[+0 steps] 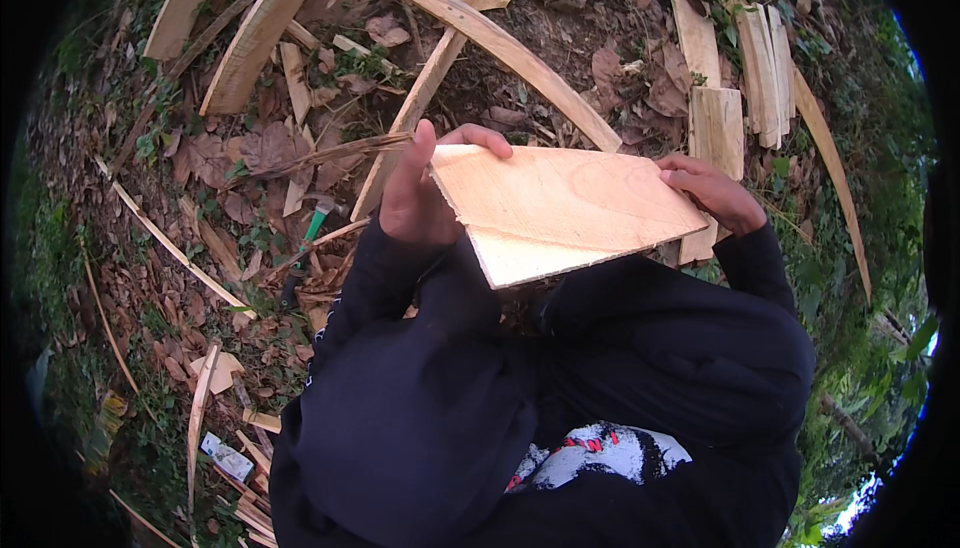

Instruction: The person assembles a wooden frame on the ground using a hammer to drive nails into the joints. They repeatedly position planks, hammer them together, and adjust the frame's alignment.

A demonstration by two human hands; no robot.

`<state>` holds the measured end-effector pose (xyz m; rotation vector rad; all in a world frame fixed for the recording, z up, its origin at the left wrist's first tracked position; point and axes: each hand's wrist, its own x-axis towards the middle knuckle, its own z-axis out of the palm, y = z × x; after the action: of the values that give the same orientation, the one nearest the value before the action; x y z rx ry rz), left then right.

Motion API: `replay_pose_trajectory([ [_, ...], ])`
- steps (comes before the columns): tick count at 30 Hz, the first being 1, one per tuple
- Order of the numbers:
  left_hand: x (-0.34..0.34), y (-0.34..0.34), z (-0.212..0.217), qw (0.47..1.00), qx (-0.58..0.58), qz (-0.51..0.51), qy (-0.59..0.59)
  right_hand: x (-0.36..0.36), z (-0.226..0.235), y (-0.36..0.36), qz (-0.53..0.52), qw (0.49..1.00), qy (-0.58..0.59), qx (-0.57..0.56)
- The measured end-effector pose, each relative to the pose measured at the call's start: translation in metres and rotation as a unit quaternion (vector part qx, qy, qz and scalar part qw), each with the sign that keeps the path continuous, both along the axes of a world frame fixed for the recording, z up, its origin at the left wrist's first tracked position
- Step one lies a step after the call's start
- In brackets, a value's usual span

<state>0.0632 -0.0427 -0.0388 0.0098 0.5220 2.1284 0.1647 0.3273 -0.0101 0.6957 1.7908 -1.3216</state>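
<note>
A flat piece of pale wooden board is held up in front of my knees, its broad face lit and its edges roughly sawn. A brighter, triangular patch shows along its lower left part. My left hand supports the left end, with fingers curled over the top edge and the rest hidden behind the wood. At the upper right corner my right hand grips the board, fingers on the near face. The board stays above the ground, tilted toward me.
Long curved wooden planks lie crossed on the leaf-covered ground ahead. Short cut boards are stacked at the right. A green-handled tool rests left of my left forearm. Wood strips and a small white packet lie at lower left.
</note>
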Motion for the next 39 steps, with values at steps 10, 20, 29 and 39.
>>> replay_pose_trajectory([
  [10,0.012,0.006,0.022,0.984,0.064,-0.151,0.063,0.037,-0.051,-0.041,-0.03,0.972,-0.12,-0.198],
  [20,0.004,0.024,0.04,0.775,-0.124,0.039,0.619,0.016,-0.017,-0.07,0.045,0.974,0.033,-0.222],
  [29,0.009,0.03,0.028,0.651,-0.245,0.078,0.714,-0.021,0.034,-0.053,0.099,0.931,0.332,-0.114],
  [39,-0.006,0.009,0.033,0.771,-0.31,-0.149,0.536,-0.016,0.0,-0.068,0.153,0.904,0.392,-0.069],
])
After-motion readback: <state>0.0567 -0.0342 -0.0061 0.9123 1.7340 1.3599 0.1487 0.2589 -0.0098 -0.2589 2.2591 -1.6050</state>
